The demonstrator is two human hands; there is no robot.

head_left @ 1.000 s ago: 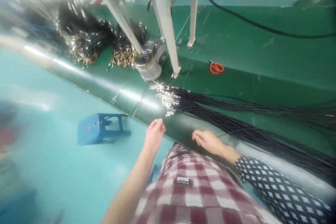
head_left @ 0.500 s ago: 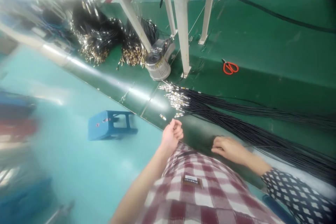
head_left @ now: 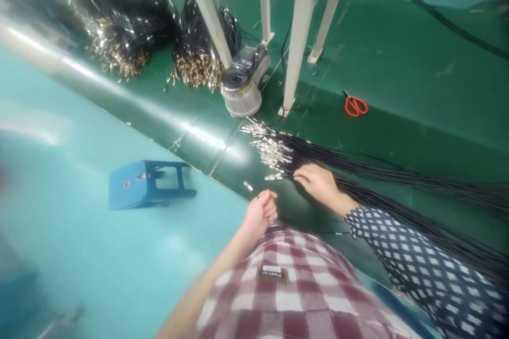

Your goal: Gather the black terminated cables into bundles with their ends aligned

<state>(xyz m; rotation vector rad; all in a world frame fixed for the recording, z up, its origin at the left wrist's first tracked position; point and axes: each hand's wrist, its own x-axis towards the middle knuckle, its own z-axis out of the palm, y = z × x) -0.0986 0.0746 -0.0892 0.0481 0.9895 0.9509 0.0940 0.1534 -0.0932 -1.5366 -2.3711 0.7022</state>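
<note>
A long bundle of thin black cables [head_left: 397,196] lies across the green table [head_left: 397,90], its silver-tipped ends [head_left: 268,145] fanned out at the left. My right hand [head_left: 318,183] rests on the cables just behind those tips, fingers bent over the strands. My left hand [head_left: 262,211] is curled into a loose fist at the table's near edge, with something thin and dark at its fingertips that I cannot make out. One loose metal tip [head_left: 247,186] lies on the table just above the left hand.
A round grey tape dispenser [head_left: 242,90] stands beside white frame legs [head_left: 296,37]. Coiled black cable bundles with gold ends [head_left: 159,37] lie at the back left. Orange scissors [head_left: 355,106] lie further right. A blue stool [head_left: 147,183] stands on the teal floor.
My right hand has moved from the table's near edge up and left onto the cables near their tips. My left hand has closed and stays at the edge. The camera has tilted down.
</note>
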